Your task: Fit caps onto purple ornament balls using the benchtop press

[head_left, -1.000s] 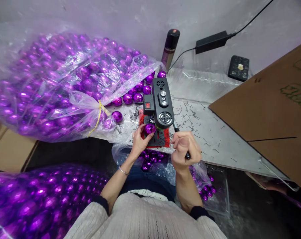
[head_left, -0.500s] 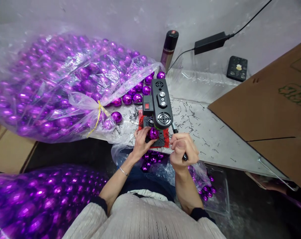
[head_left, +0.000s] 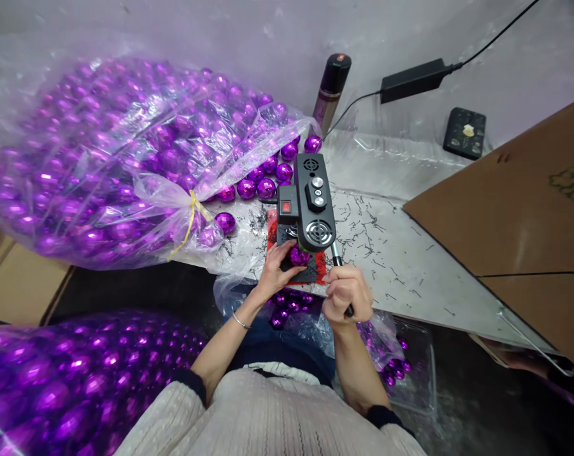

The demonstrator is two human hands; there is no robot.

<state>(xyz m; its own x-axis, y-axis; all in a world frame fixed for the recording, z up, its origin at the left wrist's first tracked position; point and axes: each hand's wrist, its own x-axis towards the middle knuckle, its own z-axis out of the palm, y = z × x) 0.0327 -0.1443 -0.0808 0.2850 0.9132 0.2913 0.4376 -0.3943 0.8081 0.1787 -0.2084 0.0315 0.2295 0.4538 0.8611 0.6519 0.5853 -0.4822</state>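
Between the thumb and fingers of my left hand is a shiny purple ball ornament. It sits under the front end of a black bench machine with a red switch, whose head partly covers it. My right hand is wrapped round the black grip of the machine's lever. Below the ball lies the machine's dark base plate, on a red mat. Several loose purple balls rest just left of the machine.
A big clear bag of purple balls fills the table's left side. Thin black bits litter the white table. A spray can stands behind, a cardboard box at right. More bagged balls lie lower left.
The view has shifted slightly, so the table things appear a little further right. My left hand stays on the ball, and my right hand keeps its grip on the lever.
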